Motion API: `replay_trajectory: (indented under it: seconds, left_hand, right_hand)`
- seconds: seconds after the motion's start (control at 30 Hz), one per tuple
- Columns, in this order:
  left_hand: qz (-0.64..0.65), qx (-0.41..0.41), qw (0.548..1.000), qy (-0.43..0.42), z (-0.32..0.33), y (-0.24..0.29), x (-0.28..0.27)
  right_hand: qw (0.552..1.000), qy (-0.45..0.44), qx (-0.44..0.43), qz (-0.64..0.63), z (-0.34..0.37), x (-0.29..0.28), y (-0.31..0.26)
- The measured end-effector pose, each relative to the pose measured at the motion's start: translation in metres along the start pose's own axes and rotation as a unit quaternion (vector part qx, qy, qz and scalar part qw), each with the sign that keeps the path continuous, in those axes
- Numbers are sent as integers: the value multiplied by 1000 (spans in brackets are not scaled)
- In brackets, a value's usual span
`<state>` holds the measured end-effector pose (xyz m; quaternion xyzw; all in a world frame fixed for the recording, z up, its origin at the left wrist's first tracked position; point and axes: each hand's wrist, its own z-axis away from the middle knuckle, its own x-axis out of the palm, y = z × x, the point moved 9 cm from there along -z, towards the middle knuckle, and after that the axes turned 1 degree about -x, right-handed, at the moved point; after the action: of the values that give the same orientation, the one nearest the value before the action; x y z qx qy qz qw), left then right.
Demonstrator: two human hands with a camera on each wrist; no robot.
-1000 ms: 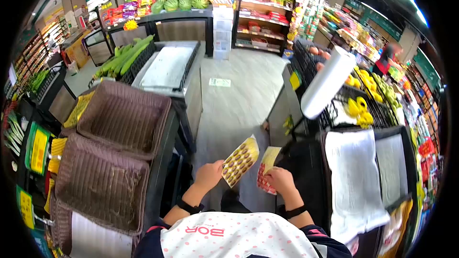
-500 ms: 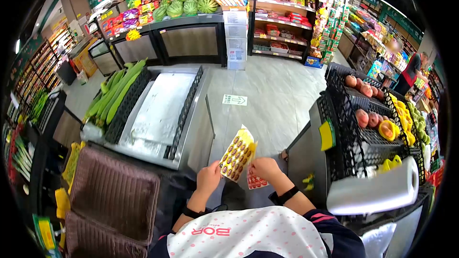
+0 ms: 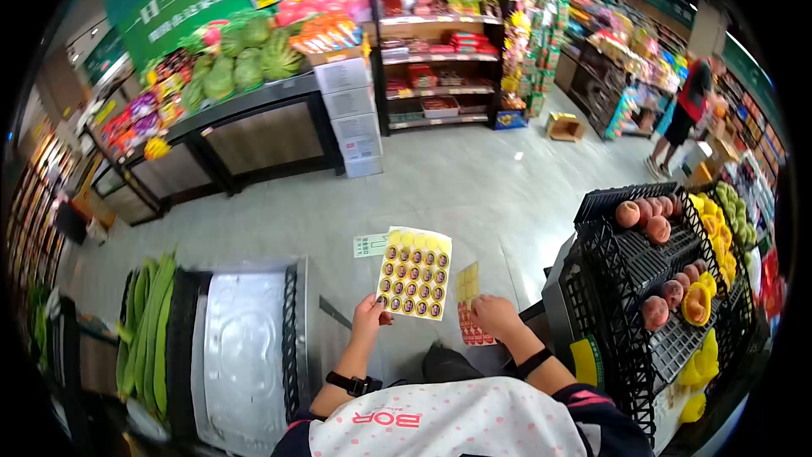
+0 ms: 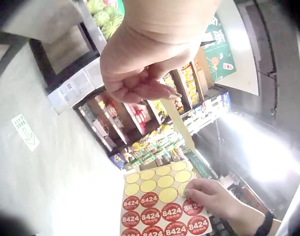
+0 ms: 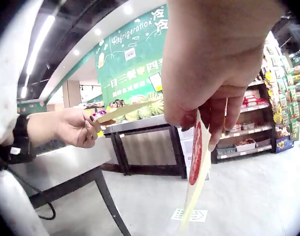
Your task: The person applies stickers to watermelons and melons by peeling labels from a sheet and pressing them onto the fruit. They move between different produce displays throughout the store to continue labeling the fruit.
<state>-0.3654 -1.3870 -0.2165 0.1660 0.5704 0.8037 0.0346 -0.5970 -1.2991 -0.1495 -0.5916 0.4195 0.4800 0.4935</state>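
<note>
So the main thing here is a sheet of round gold-rimmed stickers with dark centres (image 3: 414, 278), sitting around the middle of the head view, top row just plain yellow circles. The left hand (image 3: 367, 316) has it by the lower-left corner, grip pinched on that edge, so basically the whole sheet sticks up and to the right of the fingers. Second one is a red sticker sheet (image 3: 466, 311), just right of the first, in the centre-right of the frame with a small gap between them; it's angled more side-on there. The right hand (image 3: 497, 318) pinches that one by its right edge, so the sheet hangs left of the grip. In the left wrist view you can read 8424 on its red circles at the bottom of the frame, with blank yellow ones above. Arms-wise, both forearms come up from the bottom of the head view, left one leaning a bit right, right one slanting up-left, and there's a black band (image 3: 353, 384) on the left wrist. Further out: white tray (image 3: 245, 347) and long green vegetables (image 3: 148, 338) lower left, black crates (image 3: 622, 241) with peaches (image 3: 657, 229) on the right, watermelons (image 3: 247, 70) upper left, stocked shelves (image 3: 440, 59) up top, and a person in a red and black top (image 3: 696, 93) upper right.
</note>
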Motion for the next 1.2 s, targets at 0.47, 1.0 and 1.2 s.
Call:
replay_trajectory:
  seconds: [0.47,1.0,1.2]
  left_hand:
    - [-30,-135,990,2,-269,21,33]
    - [-338,-263,713,-556,-556,-136,411]
    - [-313,-289,627,-652,-484,-185,564]
  right_hand:
    - [980,-168,97,-49,-252,80,200]
    - [769,-210,563,-220,-66,89,335]
    - [652,-159,685,-282,-35,99,298]
